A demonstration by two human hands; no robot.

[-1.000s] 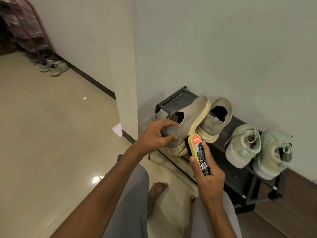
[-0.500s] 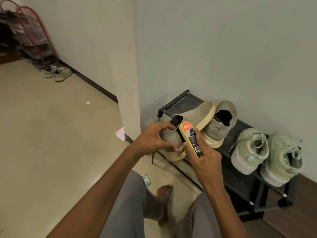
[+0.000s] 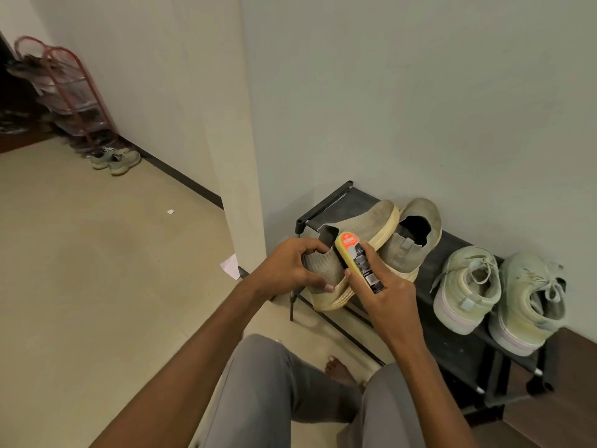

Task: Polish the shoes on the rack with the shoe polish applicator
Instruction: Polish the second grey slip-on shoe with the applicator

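A grey knit slip-on shoe [image 3: 361,231] with a cream sole is tipped on its side at the left end of the low black rack [image 3: 326,202]. My left hand [image 3: 290,270] grips its heel end. My right hand [image 3: 384,295] holds a yellow shoe polish applicator [image 3: 357,260] with a black and orange label, pressed against the shoe's side near the heel. Its grey partner shoe [image 3: 410,240] leans on the rack just to the right. Further right on the rack sit two pale green lace-up sneakers [image 3: 465,289] [image 3: 529,302].
A wall corner pillar [image 3: 239,189] stands left of the rack. My knees in grey trousers and bare feet [image 3: 339,370] are below the rack's front. Far left, a red rack [image 3: 68,92] with shoes and a pair of sneakers [image 3: 116,160] sit on the tiled floor. White paper [image 3: 231,266] lies by the pillar.
The applicator has moved up and left along the grey shoe, from its sole edge onto the upper near the heel. My left hand keeps its grip. The view has shifted slightly.
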